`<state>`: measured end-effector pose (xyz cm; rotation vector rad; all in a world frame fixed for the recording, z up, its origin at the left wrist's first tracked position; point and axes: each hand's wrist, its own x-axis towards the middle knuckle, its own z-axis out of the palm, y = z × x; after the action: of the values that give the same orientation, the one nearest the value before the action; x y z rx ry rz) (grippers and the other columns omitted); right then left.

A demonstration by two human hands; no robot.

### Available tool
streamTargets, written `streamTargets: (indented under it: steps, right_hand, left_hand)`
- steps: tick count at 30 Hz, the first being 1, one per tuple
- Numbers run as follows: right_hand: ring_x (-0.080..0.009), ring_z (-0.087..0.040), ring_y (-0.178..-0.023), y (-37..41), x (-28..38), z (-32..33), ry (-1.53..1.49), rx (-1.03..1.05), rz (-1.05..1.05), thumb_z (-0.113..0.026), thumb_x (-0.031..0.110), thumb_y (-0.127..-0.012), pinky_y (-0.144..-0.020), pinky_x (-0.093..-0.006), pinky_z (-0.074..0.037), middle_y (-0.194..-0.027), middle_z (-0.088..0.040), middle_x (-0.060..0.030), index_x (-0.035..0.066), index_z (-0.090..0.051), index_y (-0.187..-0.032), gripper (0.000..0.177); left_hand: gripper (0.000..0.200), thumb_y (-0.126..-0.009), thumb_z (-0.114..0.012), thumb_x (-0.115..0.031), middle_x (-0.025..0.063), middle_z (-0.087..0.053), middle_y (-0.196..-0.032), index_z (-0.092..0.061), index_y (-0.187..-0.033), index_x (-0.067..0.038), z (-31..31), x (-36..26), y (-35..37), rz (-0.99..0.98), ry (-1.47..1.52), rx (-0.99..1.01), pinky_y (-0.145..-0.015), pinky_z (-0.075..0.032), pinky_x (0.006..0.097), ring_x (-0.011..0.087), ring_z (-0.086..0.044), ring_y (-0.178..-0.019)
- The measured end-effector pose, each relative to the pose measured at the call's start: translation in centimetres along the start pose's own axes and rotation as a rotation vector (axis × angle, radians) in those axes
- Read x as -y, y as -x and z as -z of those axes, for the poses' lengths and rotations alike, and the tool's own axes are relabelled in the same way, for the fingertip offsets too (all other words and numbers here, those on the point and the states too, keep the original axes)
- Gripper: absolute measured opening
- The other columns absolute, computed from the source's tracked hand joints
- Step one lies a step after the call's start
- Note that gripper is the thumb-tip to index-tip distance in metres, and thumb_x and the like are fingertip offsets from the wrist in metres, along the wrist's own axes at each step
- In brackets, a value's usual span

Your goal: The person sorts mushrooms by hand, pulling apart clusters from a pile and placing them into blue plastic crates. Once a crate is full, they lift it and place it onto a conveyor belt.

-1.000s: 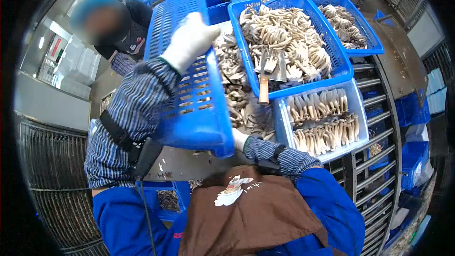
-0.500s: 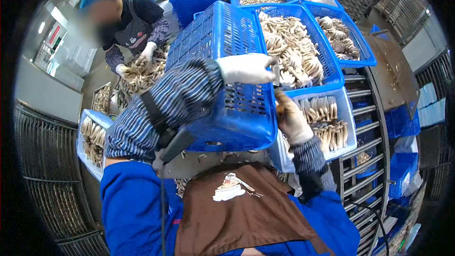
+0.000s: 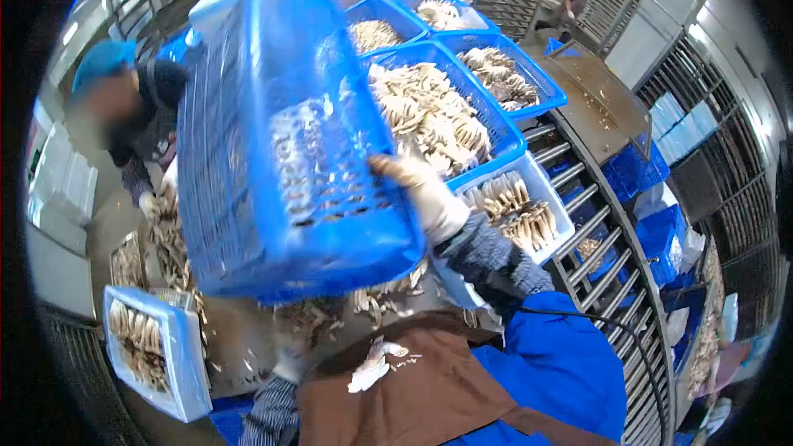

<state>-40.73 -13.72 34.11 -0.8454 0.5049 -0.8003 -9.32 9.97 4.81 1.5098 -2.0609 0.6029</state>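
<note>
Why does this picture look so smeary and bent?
Head view: motion blur streaks the large blue crate, likely from quick movement; the left hand is smeared too. Head view: the roller track bows, probably from a very wide lens, with black corners. Head view: the ceiling lamp glares at upper right.

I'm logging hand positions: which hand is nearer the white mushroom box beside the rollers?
Right. The right hand is at the raised blue basket's edge, near the box; the left hand is farther, beside the apron.
</note>
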Motion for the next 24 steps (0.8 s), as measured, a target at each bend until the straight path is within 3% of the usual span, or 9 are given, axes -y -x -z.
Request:
streamTargets:
  steps: [3,5,9,13,16,19,22,23,24]
  right_hand:
    - [-0.0152,-0.061,-0.083,1.1,-0.3,3.1,0.111,-0.274,0.302,-0.062,0.029,-0.095,-0.074,-0.0315,-0.053,-0.099,-0.066,-0.0042,0.007,-0.065,-0.114,0.029]
    - [-0.0180,-0.063,-0.089,4.6,1.2,3.8,-0.043,-0.161,0.529,-0.063,0.029,-0.095,-0.078,-0.0349,-0.055,-0.110,-0.066,-0.0071,0.008,-0.060,-0.126,0.037]
    - [-0.0190,-0.063,-0.092,15.9,3.6,3.7,0.114,-0.411,0.832,-0.063,0.029,-0.095,-0.081,-0.0354,-0.054,-0.113,-0.065,-0.0081,0.008,-0.058,-0.128,0.039]
    - [-0.0200,-0.063,-0.096,33.2,4.1,0.8,0.407,-0.803,0.996,-0.064,0.029,-0.095,-0.085,-0.0359,-0.054,-0.116,-0.065,-0.0091,0.008,-0.057,-0.130,0.041]
    - [-0.0208,-0.063,-0.098,46.3,3.5,-3.6,0.651,-1.164,1.010,-0.064,0.029,-0.095,-0.087,-0.0363,-0.054,-0.119,-0.064,-0.0098,0.008,-0.056,-0.132,0.043]
    - [-0.0216,-0.063,-0.100,57.1,0.3,-8.5,0.884,-1.535,0.866,-0.064,0.029,-0.095,-0.090,-0.0366,-0.053,-0.121,-0.064,-0.0106,0.008,-0.055,-0.133,0.045]
    - [-0.0251,-0.061,-0.110,67.6,-7.1,-10.7,1.152,-1.647,0.590,-0.066,0.027,-0.094,-0.099,-0.0395,-0.050,-0.130,-0.061,-0.0140,0.006,-0.050,-0.138,0.051]
    - [-0.0257,-0.062,-0.110,64.2,-9.7,-11.8,1.331,-1.804,0.566,-0.066,0.020,-0.093,-0.095,-0.0415,-0.053,-0.128,-0.061,-0.0132,0.007,-0.049,-0.139,0.050]
    - [-0.0258,-0.062,-0.108,61.2,-10.3,-13.7,0.631,-1.852,0.734,-0.067,0.016,-0.092,-0.093,-0.0413,-0.054,-0.127,-0.062,-0.0126,0.007,-0.049,-0.139,0.051]
  left_hand:
    - [0.056,-0.085,-0.055,-0.017,0.0105,-0.052,-0.140,-0.049,-0.141,-0.017,-2.2,-5.8,-0.1,-0.315,0.291,0.447,-0.105,-0.044,0.0481,0.0300,-0.049,-0.130]
    - [0.056,-0.085,-0.055,-0.018,0.0108,-0.049,-0.144,-0.049,-0.140,-0.017,-4.5,-7.2,-1.3,-0.439,0.462,0.462,-0.108,-0.042,0.0482,0.0305,-0.048,-0.131]
    - [0.053,-0.086,-0.053,-0.023,0.0100,-0.046,-0.148,-0.050,-0.138,-0.017,-10.5,-9.3,-1.6,-0.745,0.530,0.272,-0.110,-0.040,0.0476,0.0288,-0.046,-0.133]
    - [0.055,-0.085,-0.048,-0.024,0.0103,-0.036,-0.156,-0.048,-0.139,-0.018,-12.2,-11.7,-2.8,-0.786,0.616,0.356,-0.115,-0.031,0.0504,0.0311,-0.040,-0.138]
    - [0.049,-0.089,-0.047,-0.019,0.0142,-0.042,-0.151,-0.050,-0.137,-0.009,-13.0,-11.3,-4.3,-0.574,0.732,0.511,-0.115,-0.027,0.0545,0.0326,-0.040,-0.138]
    - [0.043,-0.089,-0.051,-0.018,0.0182,-0.050,-0.144,-0.055,-0.130,-0.004,-13.5,-10.8,-5.6,-0.525,0.617,0.706,-0.118,-0.022,0.0564,0.0341,-0.041,-0.138]
    - [0.036,-0.087,-0.056,-0.017,0.0183,-0.058,-0.132,-0.061,-0.120,-0.003,-14.5,-9.2,-6.3,-0.420,0.636,0.508,-0.117,-0.021,0.0596,0.0370,-0.045,-0.133]
    - [0.035,-0.087,-0.058,-0.017,0.0181,-0.060,-0.129,-0.063,-0.118,-0.004,-15.2,-8.7,-5.9,-0.391,0.621,0.476,-0.116,-0.021,0.0604,0.0380,-0.046,-0.132]
    - [0.037,-0.085,-0.061,-0.018,0.0181,-0.059,-0.129,-0.063,-0.119,-0.004,-15.8,-8.2,-5.4,-0.363,0.625,0.445,-0.116,-0.022,0.0600,0.0393,-0.045,-0.132]
